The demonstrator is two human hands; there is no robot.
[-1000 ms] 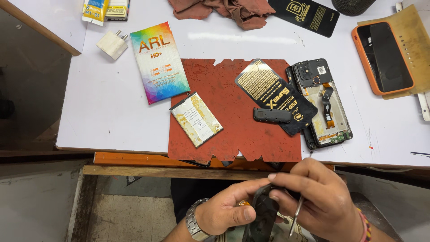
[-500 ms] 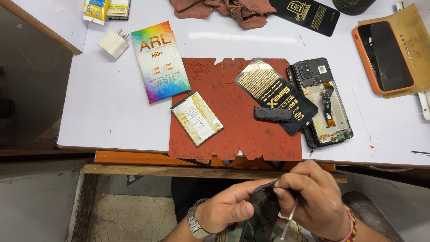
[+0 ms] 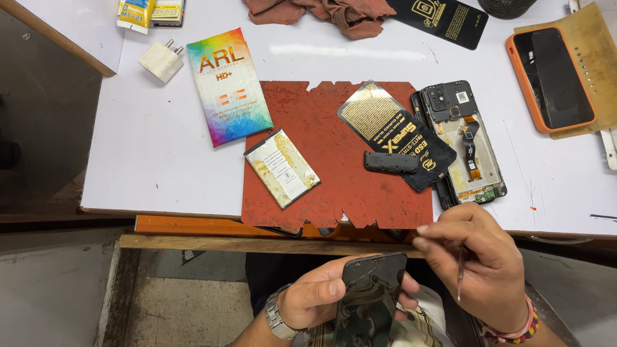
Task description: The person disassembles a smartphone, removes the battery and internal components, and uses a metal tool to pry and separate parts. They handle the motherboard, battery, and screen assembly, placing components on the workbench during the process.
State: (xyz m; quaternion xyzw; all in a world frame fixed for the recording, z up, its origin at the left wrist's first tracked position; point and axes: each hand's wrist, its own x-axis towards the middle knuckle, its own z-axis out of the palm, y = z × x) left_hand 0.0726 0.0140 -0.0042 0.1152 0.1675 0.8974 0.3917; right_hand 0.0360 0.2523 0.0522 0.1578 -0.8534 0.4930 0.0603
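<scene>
Here the left hand [image 3: 315, 299] is closing its fingers around the edges of a thin, cracked phone screen [image 3: 368, 302], which is looking light, stiff and brittle, best held by its rim. The right hand [image 3: 479, 266] is pinching slim tweezers [image 3: 460, 273] just beside it. Both are hovering below the red mat [image 3: 321, 128] on the white table [image 3: 148, 154], with an opened phone [image 3: 466, 138] beside that mat.

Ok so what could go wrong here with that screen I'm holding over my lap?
The cracked phone screen is pinched only in the left hand, off the table, so it may slip and drop. The thin metal tool in the right hand might slip and jab the left fingers or worsen the cracks.
</scene>
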